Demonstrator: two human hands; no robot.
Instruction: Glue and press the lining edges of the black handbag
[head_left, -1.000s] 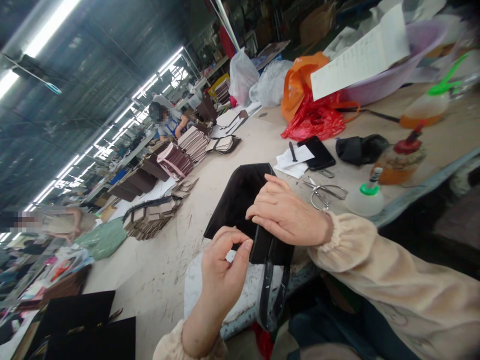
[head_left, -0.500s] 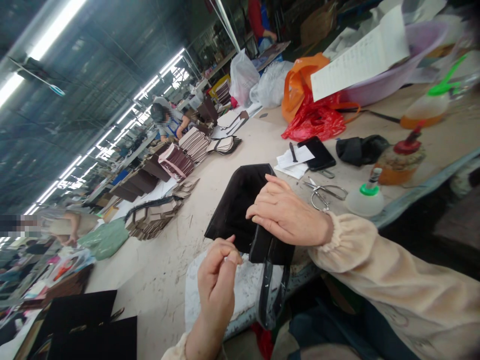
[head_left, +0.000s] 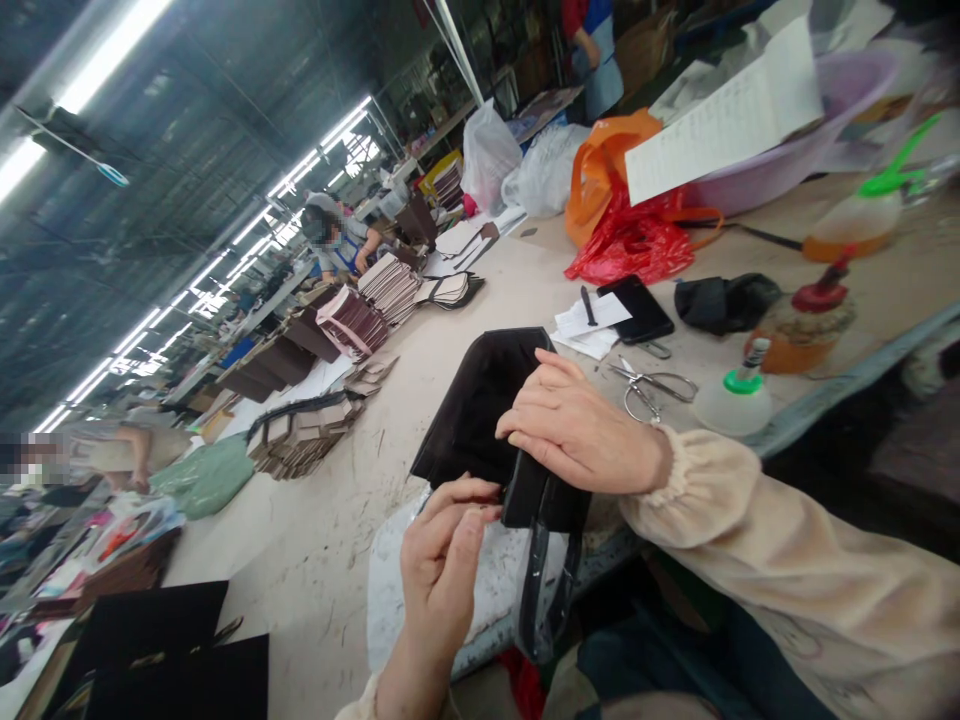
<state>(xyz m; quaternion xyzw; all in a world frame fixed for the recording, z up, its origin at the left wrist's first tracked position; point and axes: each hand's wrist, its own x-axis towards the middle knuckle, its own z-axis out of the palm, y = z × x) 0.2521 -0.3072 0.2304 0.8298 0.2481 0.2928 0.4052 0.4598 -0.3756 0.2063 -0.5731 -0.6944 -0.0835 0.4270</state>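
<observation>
A black bag piece with a folded-up side lies at the table's near edge, a dark strap loop hanging from it over the edge. My right hand lies across the folded side, its fingers closed over the top and holding it. At the near corner of that fold is my left hand, thumb and fingers pinched together at the piece's edge. Exactly what lies between the left fingertips is hard to see. Beneath the piece is a stained white sheet.
Scissors, a black phone, a green-collared bottle and a jar with a red top stand to the right. Stacked brown pieces lie left. Farther back are a red plastic bag and co-workers.
My left hand has moved right and its fingers have reached out from a curl to the black bag piece's edge. My right hand keeps its hold. A background person has shifted right.
</observation>
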